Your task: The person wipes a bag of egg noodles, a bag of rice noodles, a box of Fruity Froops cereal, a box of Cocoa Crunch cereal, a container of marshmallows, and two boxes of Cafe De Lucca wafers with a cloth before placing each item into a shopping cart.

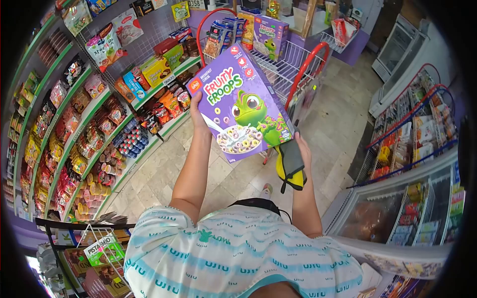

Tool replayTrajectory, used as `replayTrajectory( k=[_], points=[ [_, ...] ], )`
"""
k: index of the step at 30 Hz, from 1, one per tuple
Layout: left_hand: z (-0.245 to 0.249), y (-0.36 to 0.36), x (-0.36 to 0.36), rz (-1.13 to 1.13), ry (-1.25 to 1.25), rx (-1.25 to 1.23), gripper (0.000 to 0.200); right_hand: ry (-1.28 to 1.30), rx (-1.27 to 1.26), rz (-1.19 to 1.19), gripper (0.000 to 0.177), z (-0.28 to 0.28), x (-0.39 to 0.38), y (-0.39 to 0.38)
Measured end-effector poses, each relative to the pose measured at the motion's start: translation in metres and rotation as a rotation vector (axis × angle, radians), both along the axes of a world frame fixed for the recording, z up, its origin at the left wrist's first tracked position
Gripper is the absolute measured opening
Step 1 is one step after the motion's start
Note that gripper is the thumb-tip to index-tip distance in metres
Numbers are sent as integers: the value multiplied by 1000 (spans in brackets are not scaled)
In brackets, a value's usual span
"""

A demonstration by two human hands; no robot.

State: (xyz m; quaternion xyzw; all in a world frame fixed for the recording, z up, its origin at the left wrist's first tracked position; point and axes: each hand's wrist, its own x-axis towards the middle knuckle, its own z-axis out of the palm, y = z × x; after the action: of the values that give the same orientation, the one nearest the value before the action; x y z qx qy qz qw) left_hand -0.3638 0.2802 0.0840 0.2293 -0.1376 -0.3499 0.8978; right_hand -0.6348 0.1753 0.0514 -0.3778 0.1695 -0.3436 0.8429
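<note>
A purple Fruity Froops cereal box (238, 104) is held up in front of my chest, tilted, its printed front facing me. My left hand (198, 115) grips its left edge. At the lower right corner, my right hand (302, 149) is closed around a grey and yellow cloth item (290, 165) and touches the box's edge. Beyond the box stands a white wire rack with red rails (283, 64). It bears another purple cereal box (270, 37) and some blue packets (223, 35).
Curved shelves of packaged snacks (74, 131) fill the left side. On the right are a glass-topped freezer (397, 208) and a wire rack of packets (412, 124). A tiled floor (149, 174) lies below. A pistachio box (105, 250) is at lower left.
</note>
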Motion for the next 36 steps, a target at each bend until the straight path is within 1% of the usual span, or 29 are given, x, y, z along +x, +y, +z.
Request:
replayTrajectory(
  k=[1, 3, 4, 5, 6, 7, 9, 10, 11, 12, 14, 15, 16, 17, 18, 19, 21, 22, 23, 25, 26, 27, 28, 29, 31, 32, 33, 35, 36],
  points=[
    [5, -8, 12, 60, -54, -25, 46, -5, -4, 15, 35, -1, 13, -18],
    [16, -23, 34, 150, -115, -83, 43, 152, -425, -59, 33, -2, 42, -49],
    [20, -22, 40, 169, -204, -78, 46, 378, -684, -175, 32, 10, 44, -51],
    [22, -25, 51, 190, -290, -71, 50, 421, -702, -150, 29, 3, 56, -65],
    [29, -25, 59, 199, -324, -9, 54, 425, -821, -167, 30, 7, 66, -75],
    [32, -30, 61, 215, -322, -10, 54, 426, -940, -181, 32, 12, 75, -82],
    [43, -38, 68, 395, -556, 93, 53, 406, -955, -148, 35, 18, 96, -98],
    [49, -42, 70, 366, -591, 173, 65, 334, -1022, -144, 43, 23, 108, -103],
    [51, -45, 75, 374, -586, 169, 65, 265, -1090, -148, 53, 29, 121, -103],
    [51, -54, 80, 359, -615, 173, 68, 247, -1014, -44, 73, 34, 131, -106],
    [54, -74, 93, 288, -641, 186, 77, 277, -1014, -63, 76, 46, 150, -114],
    [54, -88, 103, 276, -643, 180, 77, 306, -1011, -88, 79, 49, 159, -121],
    [55, -103, 116, 233, -684, 160, 76, 280, -884, -73, 81, 39, 172, -135],
    [57, -119, 130, 185, -726, 139, 76, 284, -879, -96, 81, 37, 183, -147],
    [67, -131, 137, 127, -761, 151, 79, 274, -820, -149, 81, 37, 193, -153],
    [70, -153, 154, 59, -809, 69, 75, 266, -757, -200, 80, 37, 203, -161],
    [79, -196, 178, -62, -815, 172, 64, 316, -711, -264, 77, 36, 227, -185],
    [72, -226, 201, -100, -899, 161, 54, 373, -760, -423, 75, 20, 245, -203],
    [77, -243, 209, -90, -982, 223, 50, 435, -800, -578, 74, 4, 261, -219],
    [60, -288, 237, -205, -977, 183, 47, 461, -773, -654, 75, -9, 289, -245],
    [49, -308, 249, -232, -984, 170, 47, 544, -777, -726, 77, -14, 302, -256],
    [42, -324, 256, -277, -916, 212, 48, 634, -776, -793, 78, -16, 312, -265],
    [35, -337, 262, -322, -847, 256, 48, 724, -783, -823, 79, -19, 322, -273],
    [27, -349, 269, -349, -851, 250, 48, 737, -770, -845, 79, -21, 330, -282],
    [9, -375, 282, -334, -809, 234, 46, 917, -674, -768, 78, -20, 343, -294],
    [-3, -389, 294, -342, -861, 205, 48, 983, -671, -748, 77, -20, 349, -299],
    [-10, -397, 297, -365, -860, 199, 48, 996, -658, -764, 77, -20, 353, -302],
    [-24, -411, 303, -320, -799, 170, 52, 1015, -771, -837, 75, -22, 360, -307],
    [-24, -414, 305, -341, -820, 174, 56, 988, -789, -907, 73, -25, 363, -310]
  ],
)
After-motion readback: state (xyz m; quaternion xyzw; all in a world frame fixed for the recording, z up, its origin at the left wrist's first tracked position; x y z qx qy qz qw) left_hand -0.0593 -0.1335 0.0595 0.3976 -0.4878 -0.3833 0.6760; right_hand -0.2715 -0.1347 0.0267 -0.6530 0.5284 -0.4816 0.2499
